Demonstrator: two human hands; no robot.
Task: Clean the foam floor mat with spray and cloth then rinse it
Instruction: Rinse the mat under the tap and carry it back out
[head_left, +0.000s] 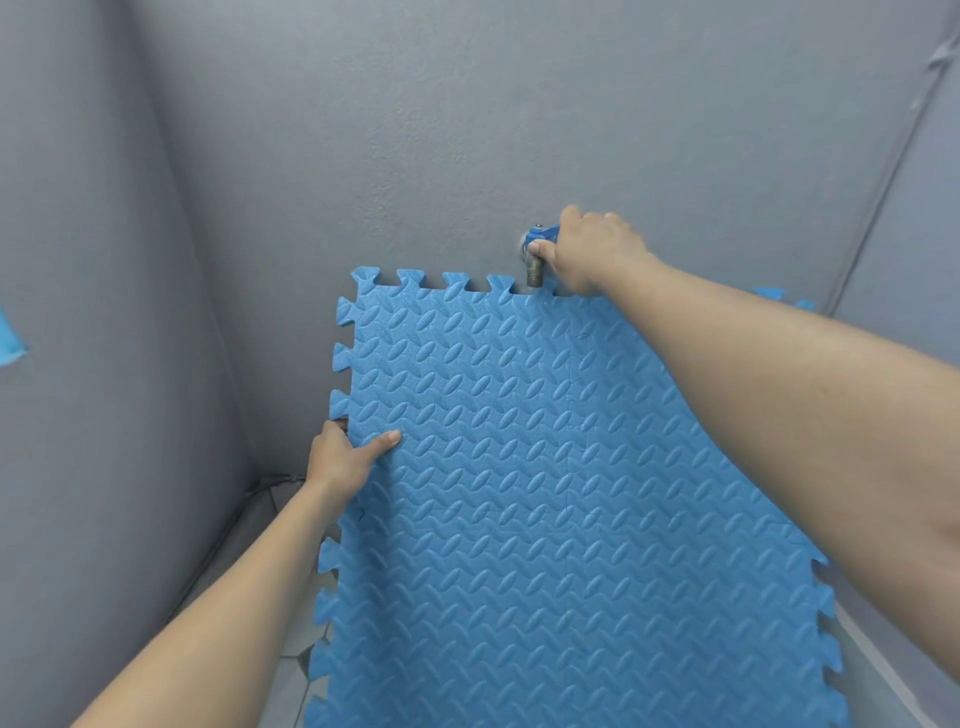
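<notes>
A blue foam floor mat (545, 493) with a ribbed leaf pattern and puzzle-tooth edges stands upright, leaning toward the grey wall. My left hand (343, 457) grips its left edge, thumb on the front face and fingers behind. My right hand (587, 249) is closed on the blue handle of a wall tap (537, 254), whose brass spout points down just above the mat's top edge. No water is visible at the spout. No spray bottle or cloth is in view.
Grey walls (363, 130) meet in a corner at the left. A strip of pale tiled floor (291, 670) shows at the lower left. A scrap of blue (10, 343) shows at the far left edge, and more blue foam (779, 296) peeks out behind my right forearm.
</notes>
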